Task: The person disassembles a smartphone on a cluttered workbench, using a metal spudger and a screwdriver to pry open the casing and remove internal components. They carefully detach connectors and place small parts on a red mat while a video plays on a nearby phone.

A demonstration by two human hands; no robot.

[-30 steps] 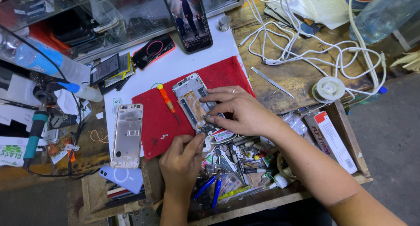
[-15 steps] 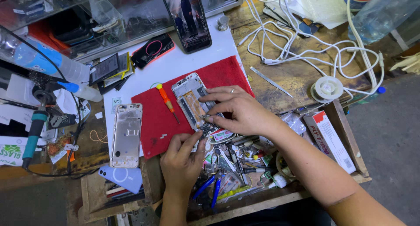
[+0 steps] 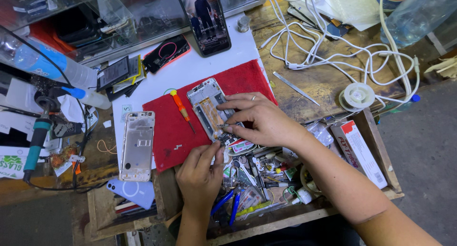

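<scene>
The person is working on an opened phone (image 3: 209, 110) lying on a red mat (image 3: 166, 127) at the middle of the bench, its insides facing up. The right hand (image 3: 264, 120) is resting over the lower half of the phone, fingers curled down, the thumb and forefinger pinching something small and dark at the lower edge of the frame — too small to tell what it is. The left hand (image 3: 200, 174) is coming up from below, its forefinger and thumb pressing together against the bottom corner of the phone, just beside the right fingertips; whether it is gripping a part or only steadying the frame, I cannot tell.

An orange-handled screwdriver (image 3: 182, 110) is lying on the mat just left of the phone, untouched. A separate phone back shell (image 3: 138, 146) is lying off the mat's left edge, and another phone with a lit screen (image 3: 204, 17) is propped at the far side. A tray of tools and scraps (image 3: 257, 179) is sitting right under the hands.

Judging from this, the step in hand is fine work on a small part at the phone's bottom end — the next move is calling for a steady pinch and the frame being held flat, so the tiny piece is not slipping into the clutter below.
</scene>
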